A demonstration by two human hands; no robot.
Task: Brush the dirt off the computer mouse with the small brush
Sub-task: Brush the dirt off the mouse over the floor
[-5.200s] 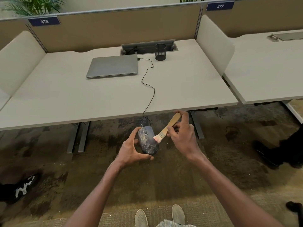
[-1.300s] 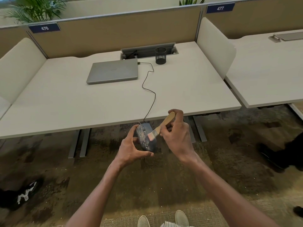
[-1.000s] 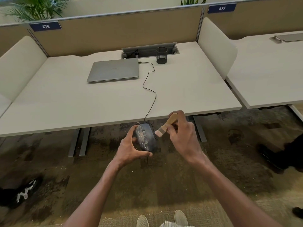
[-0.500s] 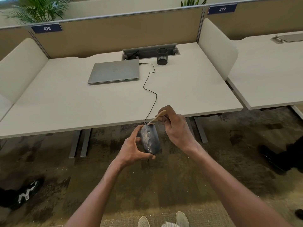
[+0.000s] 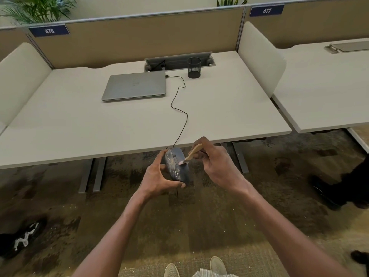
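A: What was nearest the camera?

B: Two pale shoes (image 5: 217, 265) at the bottom edge, on patterned carpet (image 5: 199, 226). Both bare forearms reached forward from there.

A: And the hands?

B: The left hand (image 5: 157, 178) gripped the mouse (image 5: 176, 166), thumb curled under its near end and fingers curled round its far left side. The mouse was held in the air, just below the front edge of the desk (image 5: 79, 124), tilted with its top turned to the right. It looked dark and mottled with pale specks.

A: The right one?

B: The right hand (image 5: 216, 164) pinched the wooden handle of the small brush (image 5: 191, 153) between thumb and curled fingers. The bristles touched the top of the mouse near its middle.

A: Farther out?

B: A black cable (image 5: 180, 108) ran from the mouse up over the desk to a closed grey laptop (image 5: 135, 86). Beside that stood a black mesh cup (image 5: 194, 67), in front of a grey cable tray (image 5: 177, 59). Behind was a tan partition (image 5: 139, 37) with a blue label (image 5: 49, 30) reading 476.
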